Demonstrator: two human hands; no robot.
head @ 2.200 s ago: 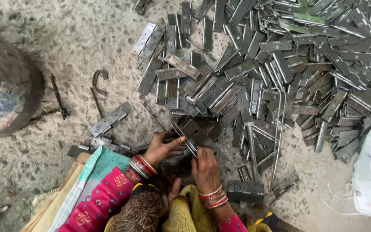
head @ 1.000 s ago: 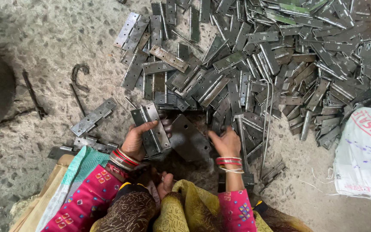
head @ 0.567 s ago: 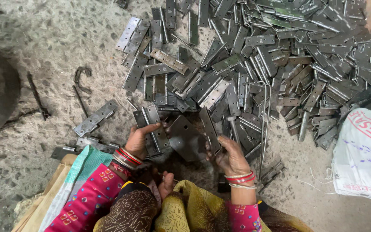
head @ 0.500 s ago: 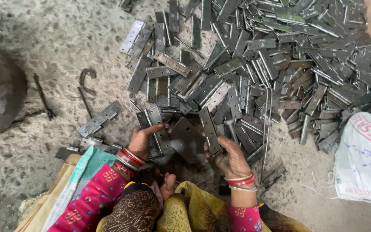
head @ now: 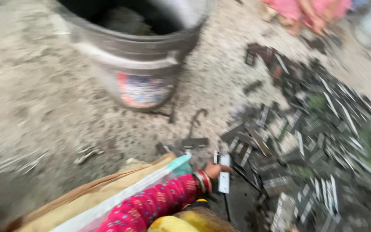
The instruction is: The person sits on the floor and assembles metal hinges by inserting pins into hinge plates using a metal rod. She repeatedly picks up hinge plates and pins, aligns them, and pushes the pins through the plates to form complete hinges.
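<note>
Fingers [head: 220, 168] of the left hand [head: 215, 170] pinch a flat metal hinge plate [head: 224, 178], long axis running near-to-far, at the left edge of the hinge pile [head: 314, 146] on the floor; right hand out of view.

Grey bucket [head: 138, 56] on the floor at upper left, blurred rectangular label [head: 142, 89] in blue, red and white on its near side, tan sack [head: 95, 197] with white and teal edge lying below the bucket
</note>
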